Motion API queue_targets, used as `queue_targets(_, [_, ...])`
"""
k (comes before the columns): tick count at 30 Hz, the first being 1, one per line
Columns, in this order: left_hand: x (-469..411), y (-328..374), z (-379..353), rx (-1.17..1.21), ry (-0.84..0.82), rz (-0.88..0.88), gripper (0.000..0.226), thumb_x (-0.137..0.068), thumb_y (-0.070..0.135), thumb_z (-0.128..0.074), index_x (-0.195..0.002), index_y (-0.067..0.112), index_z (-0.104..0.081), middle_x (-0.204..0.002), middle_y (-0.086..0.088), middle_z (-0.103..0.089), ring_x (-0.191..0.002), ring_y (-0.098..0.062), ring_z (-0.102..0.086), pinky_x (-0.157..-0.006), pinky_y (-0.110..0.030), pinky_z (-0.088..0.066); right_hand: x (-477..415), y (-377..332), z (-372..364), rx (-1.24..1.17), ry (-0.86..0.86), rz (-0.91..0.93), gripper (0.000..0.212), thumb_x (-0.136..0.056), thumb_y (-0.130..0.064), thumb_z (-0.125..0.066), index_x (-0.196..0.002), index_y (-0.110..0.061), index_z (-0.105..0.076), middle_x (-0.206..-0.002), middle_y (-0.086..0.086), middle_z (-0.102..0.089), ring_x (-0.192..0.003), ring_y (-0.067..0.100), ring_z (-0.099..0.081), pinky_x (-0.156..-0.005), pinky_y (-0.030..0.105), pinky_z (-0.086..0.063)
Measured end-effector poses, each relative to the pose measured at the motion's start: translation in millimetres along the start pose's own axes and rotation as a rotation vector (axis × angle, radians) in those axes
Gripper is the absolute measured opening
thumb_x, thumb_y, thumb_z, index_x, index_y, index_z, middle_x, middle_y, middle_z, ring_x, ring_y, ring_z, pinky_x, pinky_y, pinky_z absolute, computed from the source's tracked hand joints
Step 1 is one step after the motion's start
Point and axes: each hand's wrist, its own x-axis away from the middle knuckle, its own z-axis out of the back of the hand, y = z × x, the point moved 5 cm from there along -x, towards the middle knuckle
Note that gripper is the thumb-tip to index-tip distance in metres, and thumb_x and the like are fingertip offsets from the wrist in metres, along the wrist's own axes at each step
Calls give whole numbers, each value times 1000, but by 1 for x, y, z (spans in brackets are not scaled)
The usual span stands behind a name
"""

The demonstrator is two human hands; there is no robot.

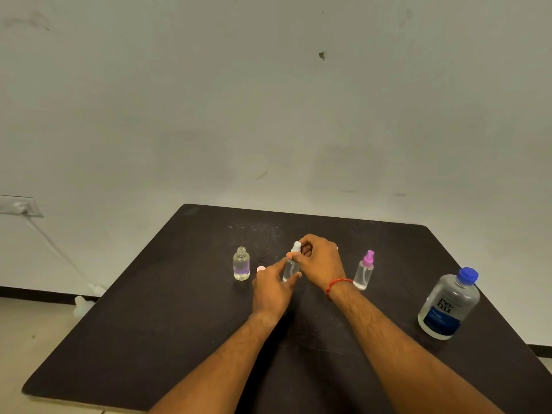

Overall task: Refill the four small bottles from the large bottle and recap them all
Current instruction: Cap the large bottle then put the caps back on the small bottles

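Note:
A small clear spray bottle (pixel 290 268) stands mid-table. My left hand (pixel 273 286) pinches its body between thumb and forefinger. My right hand (pixel 319 259) grips its white spray cap (pixel 296 247) at the top. To the left stands an uncapped small clear bottle (pixel 241 266) with liquid inside, and a pink cap (pixel 260 268) lies beside it on the table. On the right stands a small bottle with a pink spray cap (pixel 364 271). The large bottle (pixel 449 304), blue-capped with a blue label, stands at the far right. A fourth small bottle is not visible.
The dark table (pixel 149 339) stands against a pale wall. A wall socket (pixel 18 206) with a white cable is at the left, off the table. A red thread band (pixel 336 286) circles my right wrist.

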Motion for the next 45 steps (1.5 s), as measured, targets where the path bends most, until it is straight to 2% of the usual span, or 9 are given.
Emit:
queue_targets(5, [3,2,3,-36,46,0,17,-87,34,-76,-94,18,-72,-69,14,-58,-68,-9,-59,-59,-14,-42,5,1,3,-1,9,-40,54,-65,-57,-82,-98,-22,-55,-86,-10,-62,-79,9,-60,-69,24,-54])
queue_targets(9, [4,5,3,12,29,-19,16,-88,33,-75,-102,25,-74,-75,5,-67,-75,-16,-65,-58,-22,-48,7,-6,0,-98,-75,56,61,-83,-23,-76,-134,-28,-43,-116,-8,-64,-106,13,-62,-92,32,-55])
queue_targets(15, [5,10,4,-5,46,-29,14,-87,32,-77,-95,21,-73,-64,15,-55,-61,-6,-55,-53,-11,-35,10,-5,6,-110,36,39,55,-73,-27,-85,-115,-29,-51,-81,-5,-61,-76,11,-63,-72,31,-60])
queue_targets(18, [4,11,5,16,52,-28,13,-88,33,-76,-95,22,-74,-67,16,-61,-65,-4,-61,-54,-9,-38,11,-4,5,-132,12,30,64,-70,-42,-84,-120,-31,-46,-91,-8,-58,-84,9,-60,-72,22,-54])
queue_targets(24, [4,15,5,97,-10,-59,22,-90,34,-73,-111,25,-75,-83,13,-73,-75,-3,-68,-67,-19,-54,11,-3,2,-266,-26,70,61,-84,-4,-71,-132,-35,-48,-100,-11,-69,-100,7,-63,-90,29,-54])
queue_targets(30, [5,13,6,16,56,-48,8,-88,34,-75,-89,28,-71,-63,12,-61,-57,-2,-57,-53,-15,-38,12,-3,5,-231,28,29,63,-71,-34,-85,-121,-34,-47,-94,-8,-56,-88,8,-58,-70,18,-49])
queue_targets(34, [4,15,7,66,11,-69,24,-89,35,-74,-112,29,-74,-78,18,-70,-70,3,-65,-62,-13,-49,11,-6,2,-315,-71,77,65,-84,-3,-69,-135,-34,-45,-112,-13,-65,-108,8,-60,-85,25,-54])
queue_targets(41, [3,13,7,4,54,-54,11,-87,36,-76,-92,27,-73,-60,9,-60,-54,-5,-55,-50,-13,-36,13,-3,5,-250,87,29,36,-73,-27,-84,-100,-33,-61,-81,-6,-59,-76,10,-59,-74,27,-56])
queue_targets(45, [3,12,8,35,18,-84,32,-88,35,-75,-119,28,-73,-88,12,-75,-76,0,-68,-71,-24,-58,11,-5,3,-308,-35,69,54,-82,-13,-76,-128,-32,-54,-110,-9,-63,-104,5,-59,-81,16,-50])
